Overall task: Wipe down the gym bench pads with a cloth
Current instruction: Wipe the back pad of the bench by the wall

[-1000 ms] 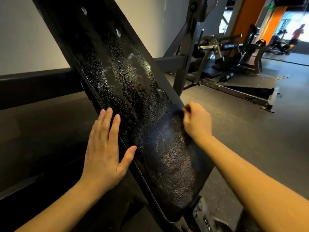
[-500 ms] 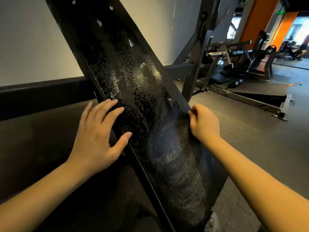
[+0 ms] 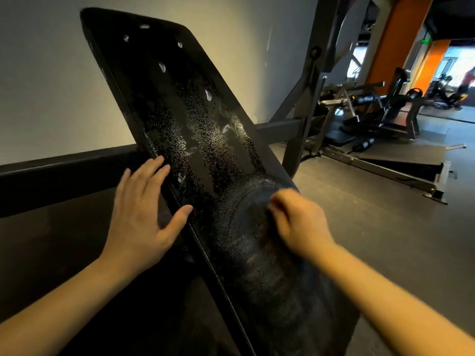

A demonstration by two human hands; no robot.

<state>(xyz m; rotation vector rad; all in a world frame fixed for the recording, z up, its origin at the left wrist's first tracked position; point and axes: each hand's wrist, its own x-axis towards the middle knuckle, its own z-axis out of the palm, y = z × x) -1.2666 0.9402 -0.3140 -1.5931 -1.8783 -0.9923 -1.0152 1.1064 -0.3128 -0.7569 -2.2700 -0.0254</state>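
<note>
While our left hand (image 3: 144,214) lies flat against the left edge of the tilted black bench pad (image 3: 180,98), its fingers straight and spread, our right hand (image 3: 299,224) bunches a dark cloth (image 3: 259,255) in curled fingers low on the pad's right side. Droplets (image 3: 205,142) bead thickly over the pad above the cloth. Gym machines (image 3: 372,114) stand well behind on the floor (image 3: 385,240).

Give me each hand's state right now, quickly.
Left hand: open, fingers straight, resting on the left edge of the bench pad.
Right hand: closed, fingers curled on the dark cloth against the pad.
</note>
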